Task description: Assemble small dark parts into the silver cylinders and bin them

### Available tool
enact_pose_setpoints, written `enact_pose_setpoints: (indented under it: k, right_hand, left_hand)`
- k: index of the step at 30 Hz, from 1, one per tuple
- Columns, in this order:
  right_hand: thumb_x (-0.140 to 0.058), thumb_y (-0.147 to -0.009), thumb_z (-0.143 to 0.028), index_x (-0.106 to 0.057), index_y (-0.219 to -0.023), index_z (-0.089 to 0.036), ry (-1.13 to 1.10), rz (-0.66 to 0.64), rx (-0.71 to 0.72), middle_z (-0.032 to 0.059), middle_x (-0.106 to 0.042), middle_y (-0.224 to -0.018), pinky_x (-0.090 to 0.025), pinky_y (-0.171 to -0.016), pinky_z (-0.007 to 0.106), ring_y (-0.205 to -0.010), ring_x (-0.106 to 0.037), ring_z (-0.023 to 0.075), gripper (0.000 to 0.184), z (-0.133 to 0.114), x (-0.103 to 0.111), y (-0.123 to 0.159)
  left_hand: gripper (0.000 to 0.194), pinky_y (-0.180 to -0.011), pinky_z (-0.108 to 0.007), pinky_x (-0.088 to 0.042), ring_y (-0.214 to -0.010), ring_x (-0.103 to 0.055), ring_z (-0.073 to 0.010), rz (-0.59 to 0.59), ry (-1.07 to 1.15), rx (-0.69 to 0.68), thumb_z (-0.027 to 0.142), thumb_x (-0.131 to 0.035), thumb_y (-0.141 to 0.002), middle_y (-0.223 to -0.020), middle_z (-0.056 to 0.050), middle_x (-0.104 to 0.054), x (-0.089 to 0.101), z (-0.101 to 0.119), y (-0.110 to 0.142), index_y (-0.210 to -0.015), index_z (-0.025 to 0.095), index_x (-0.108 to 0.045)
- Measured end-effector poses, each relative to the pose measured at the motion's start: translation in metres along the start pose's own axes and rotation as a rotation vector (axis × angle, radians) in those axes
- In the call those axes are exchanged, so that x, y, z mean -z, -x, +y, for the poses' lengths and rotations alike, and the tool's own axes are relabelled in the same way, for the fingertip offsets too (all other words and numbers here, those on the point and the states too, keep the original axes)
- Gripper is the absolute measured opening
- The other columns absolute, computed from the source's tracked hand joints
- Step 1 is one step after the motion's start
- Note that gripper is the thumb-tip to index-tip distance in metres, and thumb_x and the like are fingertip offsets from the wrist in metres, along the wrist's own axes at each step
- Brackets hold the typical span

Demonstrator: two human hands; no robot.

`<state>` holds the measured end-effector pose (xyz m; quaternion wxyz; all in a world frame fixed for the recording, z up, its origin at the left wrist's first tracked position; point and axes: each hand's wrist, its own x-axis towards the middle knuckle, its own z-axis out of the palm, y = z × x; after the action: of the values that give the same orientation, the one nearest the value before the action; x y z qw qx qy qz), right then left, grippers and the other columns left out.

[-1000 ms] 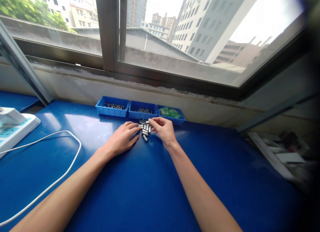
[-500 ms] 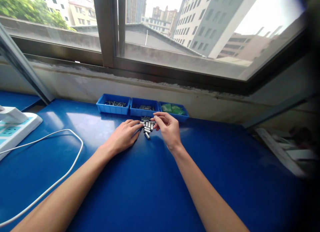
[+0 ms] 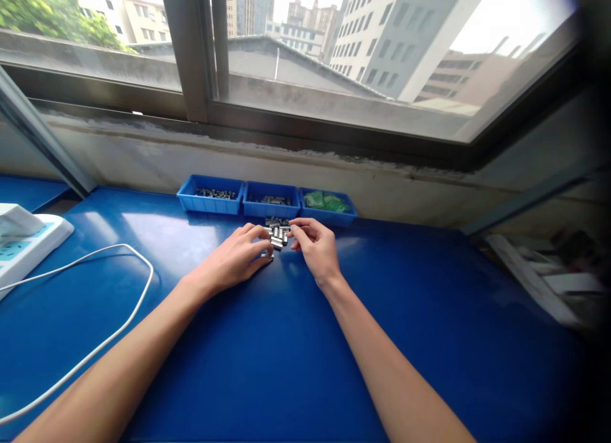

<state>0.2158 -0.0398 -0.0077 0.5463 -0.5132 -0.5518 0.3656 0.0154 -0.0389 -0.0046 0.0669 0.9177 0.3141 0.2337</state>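
Note:
A small heap of short silver-and-black metal pieces (image 3: 278, 233) lies on the blue table in front of the bins. At its left edge is my left hand (image 3: 245, 252), with thumb and index finger closed around one such piece near the table top. My right hand (image 3: 315, 246) is at the heap's right side, its thumb and fingertips pinched together. Whatever sits between those fingertips is too small to make out. Fingers of both hands hide parts of the heap.
Three blue bins stand along the wall: a left bin (image 3: 210, 204) of small metal parts, a middle bin (image 3: 270, 209) of metal pieces, a right bin (image 3: 329, 217) with green packets. A white power strip (image 3: 57, 233) and white cable (image 3: 143, 290) lie left. A window (image 3: 334, 99) rises behind.
My left thumb and index finger have closed on the loose piece that lay at the heap's near side. My right hand stays pinched beside the heap. The view has shifted slightly.

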Motion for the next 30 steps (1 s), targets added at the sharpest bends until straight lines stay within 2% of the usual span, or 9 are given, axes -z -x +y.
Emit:
enact_pose_setpoints:
  k: [3, 7, 12, 17, 21, 25, 28, 30]
  right_hand:
    - [-0.065, -0.082, -0.038, -0.070, -0.095, -0.018, -0.001, -0.023, -0.004, 0.0034, -0.071, -0.076, -0.047, -0.056, 0.025, -0.056, -0.060, 0.0129, 0.024, 0.000, -0.002, 0.001]
    - [-0.065, -0.082, -0.036, -0.070, -0.095, -0.018, -0.003, -0.051, -0.015, 0.0031, -0.071, -0.076, -0.047, -0.057, 0.025, -0.056, -0.060, 0.0126, 0.022, 0.001, -0.003, 0.002]
    - [-0.066, -0.084, -0.039, -0.070, -0.095, -0.019, 0.006, -0.121, -0.025, 0.0027, -0.071, -0.075, -0.048, -0.058, 0.026, -0.058, -0.060, 0.0132, 0.024, -0.001, -0.004, 0.004]
    - [-0.068, -0.083, -0.046, -0.071, -0.093, -0.018, -0.086, -0.277, -0.069, 0.0028, -0.070, -0.073, -0.045, -0.053, 0.024, -0.058, -0.060, 0.0130, 0.030, -0.005, -0.007, 0.006]
    - [-0.073, -0.078, -0.048, -0.071, -0.094, -0.019, -0.128, -0.303, -0.091, 0.0026, -0.071, -0.074, -0.044, -0.053, 0.024, -0.059, -0.060, 0.0131, 0.033, -0.003, -0.008, 0.006]
    - [-0.076, -0.074, -0.047, -0.070, -0.089, -0.018, -0.139, -0.250, -0.117, 0.0021, -0.070, -0.071, -0.044, -0.053, 0.024, -0.059, -0.060, 0.0132, 0.033, -0.001, -0.007, 0.004]
    - [-0.077, -0.073, -0.044, -0.069, -0.087, -0.018, -0.142, -0.104, -0.116, 0.0013, -0.068, -0.070, -0.044, -0.052, 0.023, -0.058, -0.059, 0.0128, 0.031, -0.001, -0.005, 0.001]
    - [-0.077, -0.072, -0.043, -0.068, -0.088, -0.019, -0.166, -0.021, -0.115, 0.0013, -0.068, -0.072, -0.044, -0.052, 0.023, -0.058, -0.059, 0.0124, 0.030, -0.002, -0.003, 0.000]
  left_hand:
    - [0.015, -0.083, -0.032, -0.050, -0.093, -0.059, -0.0202, -0.060, 0.020, 0.016, 0.027, -0.050, -0.098, -0.098, -0.006, -0.064, 0.002, -0.002, 0.001, -0.102, 0.021, -0.064]
    - [0.020, -0.084, -0.030, -0.050, -0.096, -0.062, -0.0194, -0.037, 0.052, 0.050, 0.025, -0.048, -0.099, -0.104, -0.005, -0.065, -0.002, -0.004, 0.001, -0.113, 0.023, -0.062]
    - [0.022, -0.079, -0.028, -0.052, -0.088, -0.066, -0.0168, 0.148, 0.171, 0.150, 0.027, -0.055, -0.096, -0.102, -0.004, -0.066, -0.003, -0.003, 0.000, -0.117, 0.023, -0.062]
    - [0.022, -0.078, -0.025, -0.053, -0.085, -0.066, -0.0143, 0.314, 0.245, 0.160, 0.028, -0.060, -0.094, -0.098, -0.003, -0.068, 0.000, 0.004, -0.003, -0.115, 0.021, -0.062]
    - [0.020, -0.080, -0.027, -0.054, -0.085, -0.067, -0.0147, 0.386, 0.238, 0.151, 0.030, -0.060, -0.094, -0.096, -0.004, -0.069, -0.001, 0.008, -0.004, -0.112, 0.021, -0.063]
    - [0.021, -0.083, -0.029, -0.055, -0.089, -0.067, -0.0163, 0.378, 0.250, 0.169, 0.028, -0.062, -0.092, -0.103, -0.005, -0.068, -0.004, 0.006, -0.003, -0.112, 0.021, -0.061]
    - [0.028, -0.088, -0.035, -0.055, -0.099, -0.066, -0.0209, 0.280, 0.195, 0.212, 0.026, -0.063, -0.089, -0.111, -0.007, -0.067, -0.008, 0.000, -0.001, -0.116, 0.020, -0.058]
    - [0.035, -0.097, -0.040, -0.052, -0.112, -0.062, -0.0245, 0.201, 0.134, 0.192, 0.025, -0.061, -0.090, -0.122, -0.010, -0.064, -0.011, -0.003, 0.001, -0.124, 0.020, -0.056]
